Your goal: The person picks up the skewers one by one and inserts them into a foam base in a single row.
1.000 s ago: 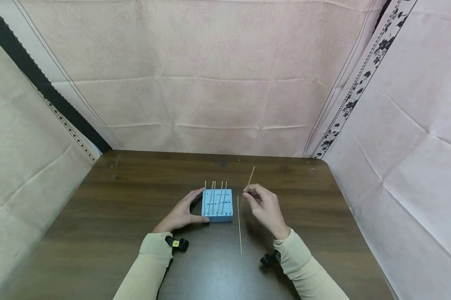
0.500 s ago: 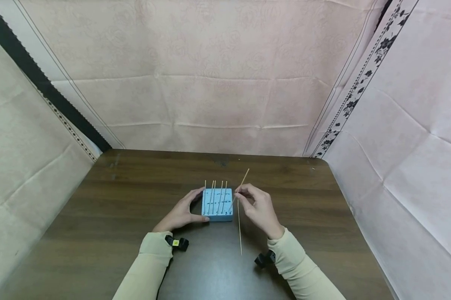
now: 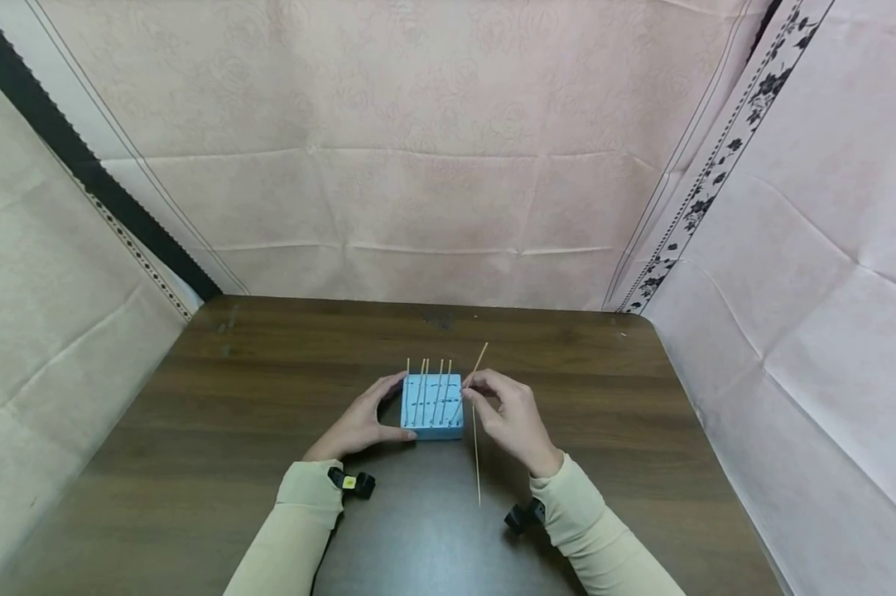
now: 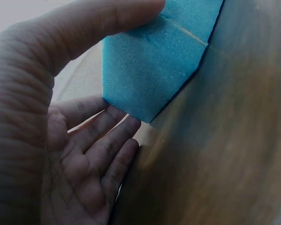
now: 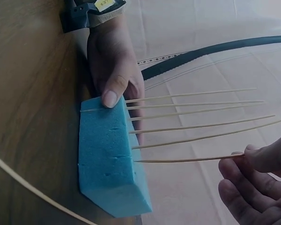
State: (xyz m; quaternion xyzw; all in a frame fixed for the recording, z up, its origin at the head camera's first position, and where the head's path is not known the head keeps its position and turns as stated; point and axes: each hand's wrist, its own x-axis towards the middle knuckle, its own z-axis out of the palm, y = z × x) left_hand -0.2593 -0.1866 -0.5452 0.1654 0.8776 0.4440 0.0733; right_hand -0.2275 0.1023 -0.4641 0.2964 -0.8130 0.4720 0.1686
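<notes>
A light blue foam block (image 3: 431,433) sits on the table with several thin wooden skewers (image 5: 201,125) standing in its top. My left hand (image 3: 362,422) holds its left side, thumb (image 4: 131,16) on the near face and fingers toward the far face. Between thumb and fingertips, my right hand (image 3: 518,422) pinches another wooden skewer (image 5: 187,160) near its upper part. That skewer leans over the block, its lower tip at the top near the right front edge. Whether the tip has entered the foam, I cannot tell.
One more loose skewer (image 3: 477,463) lies on the brown wooden table (image 3: 269,372), just right of the block and beneath my right hand. Pale patterned cloth (image 3: 433,207) hangs behind the table and along both sides.
My right hand has moved left with its skewer, from beside the block to over its right edge, then slightly lower. My left hand and the block have stayed put.
</notes>
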